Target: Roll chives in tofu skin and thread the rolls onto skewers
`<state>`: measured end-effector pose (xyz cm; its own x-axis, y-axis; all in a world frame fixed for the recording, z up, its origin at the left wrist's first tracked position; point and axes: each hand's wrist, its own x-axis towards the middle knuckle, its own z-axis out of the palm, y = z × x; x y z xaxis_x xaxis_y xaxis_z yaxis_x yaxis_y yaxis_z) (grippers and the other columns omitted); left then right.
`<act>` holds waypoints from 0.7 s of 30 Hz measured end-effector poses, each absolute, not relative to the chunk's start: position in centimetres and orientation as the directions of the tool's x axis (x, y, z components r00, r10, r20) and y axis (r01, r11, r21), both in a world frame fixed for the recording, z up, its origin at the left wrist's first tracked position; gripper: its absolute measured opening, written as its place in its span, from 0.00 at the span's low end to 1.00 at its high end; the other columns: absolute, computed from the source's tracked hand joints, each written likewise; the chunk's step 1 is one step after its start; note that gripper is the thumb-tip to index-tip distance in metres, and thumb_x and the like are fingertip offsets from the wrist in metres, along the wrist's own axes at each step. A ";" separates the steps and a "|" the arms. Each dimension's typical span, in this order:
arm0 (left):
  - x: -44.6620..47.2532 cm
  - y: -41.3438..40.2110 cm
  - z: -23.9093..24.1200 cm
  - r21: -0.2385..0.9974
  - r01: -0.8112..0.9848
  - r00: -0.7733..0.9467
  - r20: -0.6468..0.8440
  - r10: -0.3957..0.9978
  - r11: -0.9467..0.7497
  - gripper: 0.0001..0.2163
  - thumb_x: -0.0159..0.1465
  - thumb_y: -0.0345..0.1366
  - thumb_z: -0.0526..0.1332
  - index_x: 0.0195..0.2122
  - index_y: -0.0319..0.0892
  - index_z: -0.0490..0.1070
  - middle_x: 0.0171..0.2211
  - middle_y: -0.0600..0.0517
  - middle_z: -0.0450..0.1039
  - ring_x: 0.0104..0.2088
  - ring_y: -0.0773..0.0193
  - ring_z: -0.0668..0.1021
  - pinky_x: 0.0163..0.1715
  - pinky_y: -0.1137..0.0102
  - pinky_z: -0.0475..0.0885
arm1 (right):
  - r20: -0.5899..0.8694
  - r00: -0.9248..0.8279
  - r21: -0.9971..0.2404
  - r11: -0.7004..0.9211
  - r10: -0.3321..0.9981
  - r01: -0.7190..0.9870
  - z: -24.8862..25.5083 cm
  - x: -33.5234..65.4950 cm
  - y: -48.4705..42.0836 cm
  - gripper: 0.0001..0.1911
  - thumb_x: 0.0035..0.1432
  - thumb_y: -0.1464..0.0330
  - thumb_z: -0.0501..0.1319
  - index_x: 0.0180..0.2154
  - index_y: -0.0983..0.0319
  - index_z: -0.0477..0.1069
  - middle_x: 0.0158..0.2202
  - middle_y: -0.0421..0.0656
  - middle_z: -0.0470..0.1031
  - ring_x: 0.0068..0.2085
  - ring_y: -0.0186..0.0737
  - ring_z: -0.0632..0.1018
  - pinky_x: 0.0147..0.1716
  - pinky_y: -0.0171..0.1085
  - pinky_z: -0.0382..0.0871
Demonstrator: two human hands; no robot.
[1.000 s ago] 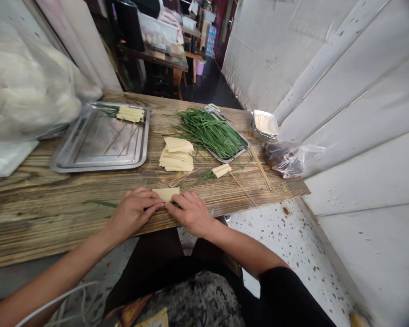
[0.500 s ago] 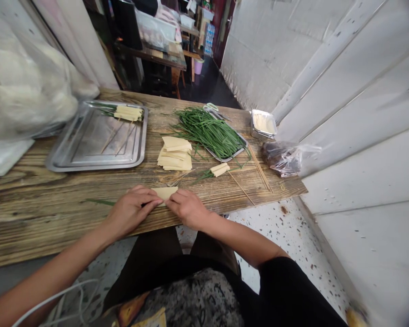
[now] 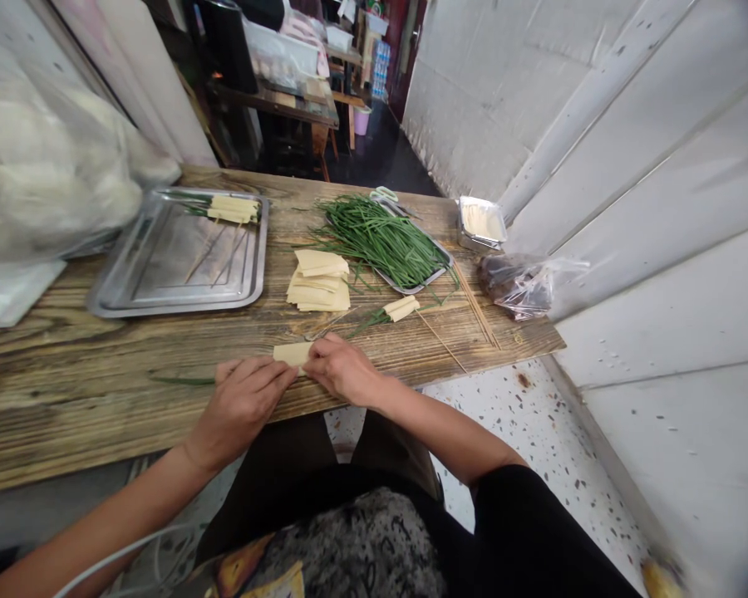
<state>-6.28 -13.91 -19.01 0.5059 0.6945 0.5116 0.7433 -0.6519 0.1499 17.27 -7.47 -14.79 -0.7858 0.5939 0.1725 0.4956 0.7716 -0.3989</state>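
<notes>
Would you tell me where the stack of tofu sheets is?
In the head view, the stack of tofu sheets lies mid-table, between the steel tray and the chives.

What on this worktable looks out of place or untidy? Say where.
A few chive strands trail off the small tray onto the wooden table. One stray strand lies alone just left of the left hand, apart from the chive pile. Nothing looks spilled or damaged.
</notes>
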 end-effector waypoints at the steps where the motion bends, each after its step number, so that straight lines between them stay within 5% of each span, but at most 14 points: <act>1: -6.1 -13.8 -18.9 0.156 0.747 0.498 0.514 0.698 -0.647 0.13 0.77 0.35 0.54 0.53 0.49 0.78 0.45 0.47 0.85 0.51 0.51 0.81 0.50 0.55 0.67 | 0.176 -0.784 -0.405 0.770 0.595 0.493 -14.8 17.3 -7.4 0.15 0.73 0.69 0.64 0.30 0.61 0.77 0.38 0.43 0.75 0.42 0.40 0.70 0.39 0.35 0.62; 11: -5.8 -11.1 -16.0 0.258 0.666 0.544 0.474 0.693 -0.700 0.15 0.77 0.40 0.55 0.40 0.50 0.82 0.35 0.52 0.84 0.39 0.57 0.80 0.41 0.59 0.64 | 0.134 -0.788 -0.284 0.785 0.601 0.551 -14.3 17.1 -7.1 0.11 0.72 0.63 0.66 0.36 0.60 0.82 0.40 0.45 0.78 0.47 0.45 0.72 0.48 0.41 0.65; 21: -5.4 -12.0 -16.4 0.209 0.754 0.491 0.450 0.746 -0.622 0.18 0.78 0.42 0.54 0.39 0.50 0.84 0.37 0.49 0.84 0.42 0.54 0.79 0.42 0.59 0.61 | 0.195 -0.782 -0.467 0.757 0.592 0.457 -15.1 17.4 -6.7 0.13 0.71 0.62 0.67 0.35 0.64 0.83 0.38 0.46 0.75 0.42 0.42 0.69 0.42 0.38 0.64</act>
